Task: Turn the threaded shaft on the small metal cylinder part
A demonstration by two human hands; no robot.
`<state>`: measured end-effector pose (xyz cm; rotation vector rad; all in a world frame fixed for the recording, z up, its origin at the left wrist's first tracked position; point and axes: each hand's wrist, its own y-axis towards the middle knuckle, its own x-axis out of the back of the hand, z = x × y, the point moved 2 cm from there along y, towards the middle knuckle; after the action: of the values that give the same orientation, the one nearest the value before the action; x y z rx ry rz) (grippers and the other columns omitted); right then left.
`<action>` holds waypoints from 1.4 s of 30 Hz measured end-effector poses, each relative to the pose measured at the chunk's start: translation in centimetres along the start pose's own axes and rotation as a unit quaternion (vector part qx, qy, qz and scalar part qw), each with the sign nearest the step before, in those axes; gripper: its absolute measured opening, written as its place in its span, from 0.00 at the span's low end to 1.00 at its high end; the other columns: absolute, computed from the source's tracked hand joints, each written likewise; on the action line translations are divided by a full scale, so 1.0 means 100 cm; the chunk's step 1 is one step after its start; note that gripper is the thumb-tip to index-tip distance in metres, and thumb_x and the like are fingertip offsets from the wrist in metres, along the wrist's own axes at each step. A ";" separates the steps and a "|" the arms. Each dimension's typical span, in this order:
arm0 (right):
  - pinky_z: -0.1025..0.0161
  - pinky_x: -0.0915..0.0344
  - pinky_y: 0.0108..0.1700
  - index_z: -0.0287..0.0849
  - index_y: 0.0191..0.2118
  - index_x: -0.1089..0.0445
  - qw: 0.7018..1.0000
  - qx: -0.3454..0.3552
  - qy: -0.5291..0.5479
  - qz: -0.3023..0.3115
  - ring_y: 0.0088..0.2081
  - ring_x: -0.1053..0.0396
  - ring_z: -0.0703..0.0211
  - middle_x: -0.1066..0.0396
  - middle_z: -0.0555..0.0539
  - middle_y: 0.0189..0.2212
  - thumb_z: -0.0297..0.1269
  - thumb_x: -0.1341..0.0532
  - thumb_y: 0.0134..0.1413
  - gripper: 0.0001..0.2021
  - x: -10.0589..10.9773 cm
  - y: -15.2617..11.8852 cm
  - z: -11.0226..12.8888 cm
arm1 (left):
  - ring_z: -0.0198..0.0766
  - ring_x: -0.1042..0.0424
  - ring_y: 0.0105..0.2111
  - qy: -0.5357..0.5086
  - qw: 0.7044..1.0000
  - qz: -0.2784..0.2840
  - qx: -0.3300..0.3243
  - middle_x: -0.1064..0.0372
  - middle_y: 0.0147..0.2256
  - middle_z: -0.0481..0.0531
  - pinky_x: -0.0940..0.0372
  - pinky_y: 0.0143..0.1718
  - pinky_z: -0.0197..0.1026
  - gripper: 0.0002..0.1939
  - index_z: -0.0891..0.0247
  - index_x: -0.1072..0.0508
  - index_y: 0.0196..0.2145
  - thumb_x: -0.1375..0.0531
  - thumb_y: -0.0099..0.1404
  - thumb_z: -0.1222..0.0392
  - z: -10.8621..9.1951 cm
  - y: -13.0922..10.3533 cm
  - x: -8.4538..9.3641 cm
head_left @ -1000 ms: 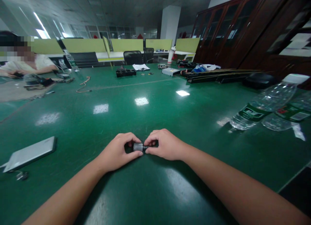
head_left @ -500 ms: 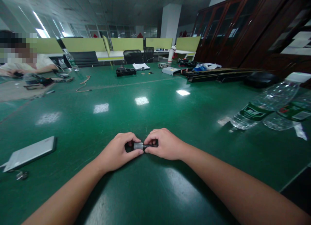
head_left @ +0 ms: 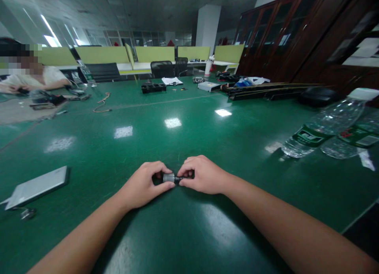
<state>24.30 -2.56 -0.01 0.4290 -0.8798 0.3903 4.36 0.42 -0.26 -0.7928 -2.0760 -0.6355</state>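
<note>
Low in the middle of the head view, my left hand (head_left: 149, 183) grips a small silver cylinder (head_left: 168, 178) between thumb and fingers. It looks like a small motor, but its exact kind is unclear. From its right end runs a thin, dark, ridged shaft (head_left: 179, 179). My right hand (head_left: 203, 175) is closed in a pinch on this shaft, and its fingers hide the far end. Both hands are close together, at or just above the green tabletop (head_left: 166, 147).
A grey power bank (head_left: 40, 187) with a cable and a small metal piece (head_left: 27, 214) lie at left. Two water bottles (head_left: 310, 136) stand at right. Farther back are a black tray (head_left: 153, 87), dark strips (head_left: 266, 91) and a seated person (head_left: 44, 78).
My right hand has shifted slightly right, away from the silver cylinder, and a little more of the dark shaft shows. My left hand has stayed in place.
</note>
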 end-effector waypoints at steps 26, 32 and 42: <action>0.68 0.39 0.34 0.40 0.35 0.21 0.999 -0.022 0.023 0.025 0.31 0.31 0.64 0.26 0.49 0.29 0.31 0.31 0.47 0.06 0.007 -0.002 -0.012 | 0.40 0.29 0.35 0.000 1.000 -0.004 0.005 0.27 0.35 0.49 0.38 0.40 0.41 0.11 0.60 0.26 0.39 0.36 0.63 0.51 0.002 -0.002 0.001; 0.67 0.38 0.35 0.40 0.33 0.21 0.999 -0.018 0.018 0.018 0.32 0.31 0.64 0.26 0.49 0.29 0.30 0.31 0.46 0.06 0.010 -0.002 -0.012 | 0.40 0.29 0.35 -0.005 1.000 -0.004 0.008 0.27 0.34 0.49 0.37 0.39 0.41 0.10 0.60 0.26 0.39 0.36 0.62 0.52 0.002 -0.002 0.001; 0.67 0.38 0.34 0.41 0.33 0.21 0.999 -0.030 0.023 0.033 0.31 0.31 0.64 0.27 0.50 0.28 0.30 0.31 0.46 0.05 0.011 -0.004 -0.015 | 0.39 0.30 0.35 -0.010 1.000 -0.002 0.007 0.27 0.35 0.50 0.36 0.39 0.41 0.11 0.61 0.26 0.40 0.37 0.64 0.53 0.002 -0.001 0.002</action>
<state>26.10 -2.00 -0.01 0.3350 -0.8611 0.4304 4.07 0.53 -0.28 -0.7901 -2.0981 -0.6175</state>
